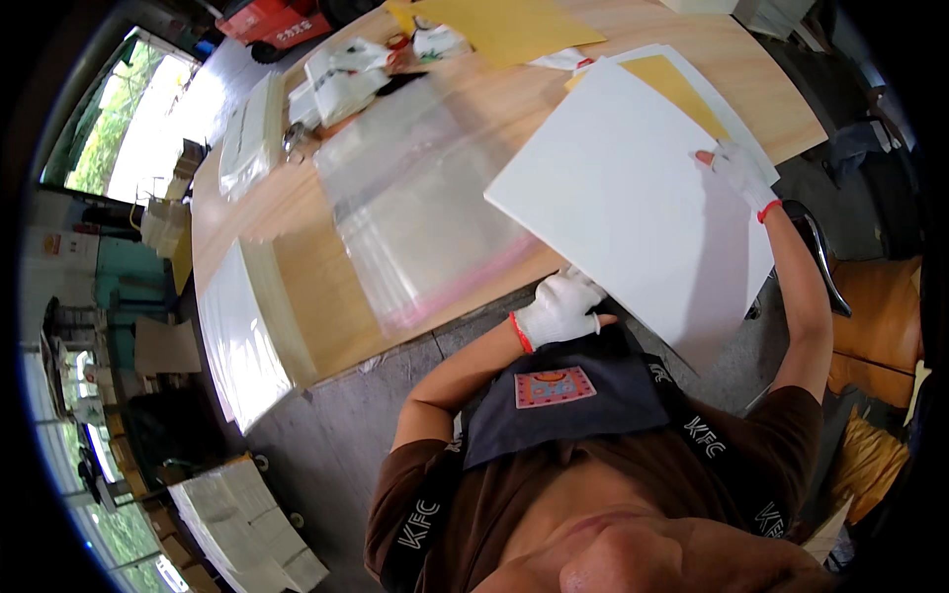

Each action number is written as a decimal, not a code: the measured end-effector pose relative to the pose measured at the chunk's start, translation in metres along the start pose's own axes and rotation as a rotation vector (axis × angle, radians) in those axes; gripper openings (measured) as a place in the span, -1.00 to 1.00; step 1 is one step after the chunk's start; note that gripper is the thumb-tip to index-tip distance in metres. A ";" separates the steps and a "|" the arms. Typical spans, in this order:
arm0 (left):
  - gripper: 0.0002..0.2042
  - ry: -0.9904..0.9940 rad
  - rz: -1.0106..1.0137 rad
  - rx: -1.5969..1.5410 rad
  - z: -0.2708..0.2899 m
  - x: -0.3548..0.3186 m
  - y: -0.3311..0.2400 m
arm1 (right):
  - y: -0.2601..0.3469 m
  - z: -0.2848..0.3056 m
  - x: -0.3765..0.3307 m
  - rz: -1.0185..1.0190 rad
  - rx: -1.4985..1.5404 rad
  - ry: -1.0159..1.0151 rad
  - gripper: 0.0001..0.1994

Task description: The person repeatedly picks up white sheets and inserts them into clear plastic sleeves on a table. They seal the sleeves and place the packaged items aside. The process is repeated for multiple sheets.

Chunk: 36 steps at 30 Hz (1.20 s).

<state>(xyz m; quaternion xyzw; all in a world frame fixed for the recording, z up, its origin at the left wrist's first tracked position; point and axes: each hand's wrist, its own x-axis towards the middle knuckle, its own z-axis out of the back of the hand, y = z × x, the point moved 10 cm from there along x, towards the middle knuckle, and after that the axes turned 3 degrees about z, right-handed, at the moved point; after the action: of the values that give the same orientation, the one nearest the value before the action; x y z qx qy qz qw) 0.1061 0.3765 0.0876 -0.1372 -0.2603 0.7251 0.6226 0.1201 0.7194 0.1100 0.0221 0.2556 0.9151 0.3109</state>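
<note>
A large white board or stiff sheet (pixel 623 188) lies tilted over the table's near right edge, its near corner hanging past it. My right hand (pixel 739 180), in a white glove with a red cuff, grips the board at its right side, the bare thumb on top. At the board's near left edge is my left hand (pixel 561 308), gloved the same way; its fingers are curled at that edge and their tips are hidden. Under the board, a yellow sheet (pixel 677 91) and another white sheet (pixel 743 128) stick out. Left of it lie clear plastic bags (pixel 425 208) with pink edges.
On the wooden table (pixel 306 287) stand a stack of white sheets (pixel 247 341) at the near left and a plastic-wrapped pack (pixel 252 133) behind it. White plastic bags (pixel 341 84) and yellow sheets (pixel 514 30) lie at the far side. A brown padded seat (pixel 875 316) is right.
</note>
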 end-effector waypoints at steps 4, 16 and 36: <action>-0.61 0.282 0.064 -0.083 -0.050 -0.076 0.018 | 0.058 -0.073 -0.056 0.136 0.038 0.103 -0.56; -0.71 0.369 0.430 0.038 0.016 -0.212 0.126 | 0.105 -0.206 -0.170 0.000 -0.051 0.258 -0.33; -0.83 -0.172 0.704 0.265 0.065 -0.164 0.274 | 0.163 -0.210 -0.150 0.071 -0.313 0.476 -0.41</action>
<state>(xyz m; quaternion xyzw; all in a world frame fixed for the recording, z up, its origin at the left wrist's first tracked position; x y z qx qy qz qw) -0.1252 0.1789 -0.0291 -0.0750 -0.1525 0.9307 0.3238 0.1080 0.4268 0.0243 -0.2326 0.1761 0.9332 0.2096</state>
